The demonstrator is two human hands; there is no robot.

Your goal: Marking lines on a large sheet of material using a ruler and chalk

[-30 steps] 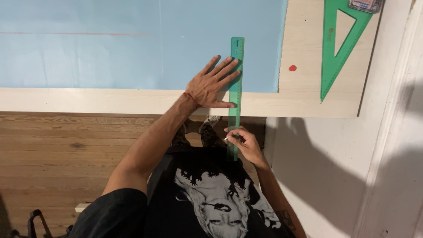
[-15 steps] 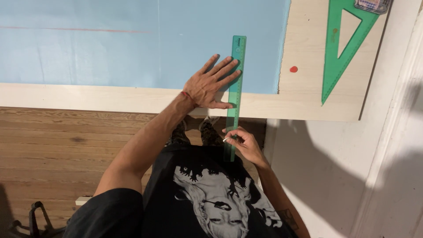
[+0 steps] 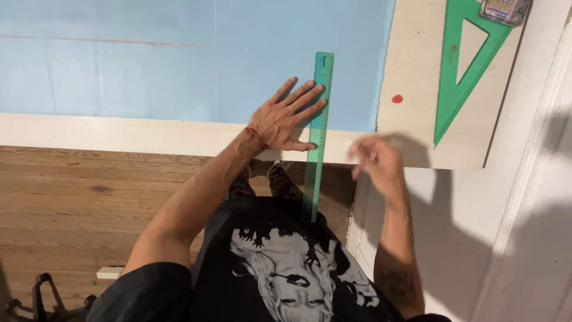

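The left hand (image 3: 286, 119) is lying flat, fingers (image 3: 307, 95) spread, pressing a long translucent green plastic ruler (image 3: 317, 134) onto a pale blue sheet (image 3: 179, 65) covering a light wooden bench (image 3: 119, 136). The ruler is overhanging the bench's near edge. The right hand (image 3: 374, 162) is hovering blurred just beside the ruler, touching nothing. A green plastic set square (image 3: 462, 65) and a small red dot (image 3: 397, 98) are lying on bare wood to the right
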